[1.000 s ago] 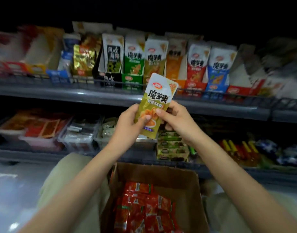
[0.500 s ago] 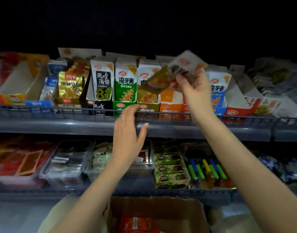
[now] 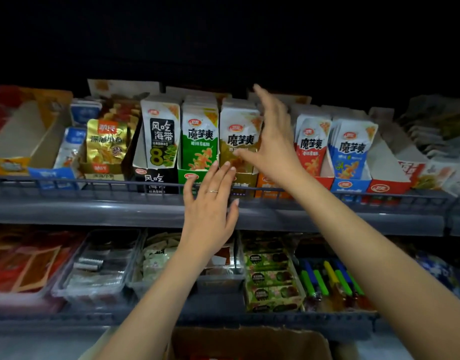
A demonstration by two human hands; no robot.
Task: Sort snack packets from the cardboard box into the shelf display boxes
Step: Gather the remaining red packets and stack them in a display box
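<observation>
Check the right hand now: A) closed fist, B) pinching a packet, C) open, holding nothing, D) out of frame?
C: the right hand has its fingers spread straight with nothing between them; the olive packet by its thumb stands upright in its row, not gripped.

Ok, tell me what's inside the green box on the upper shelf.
Green-and-white snack packets stand upright in the green box, one behind another. The front one hides the rest; the left hand covers part of the box's front.
</observation>
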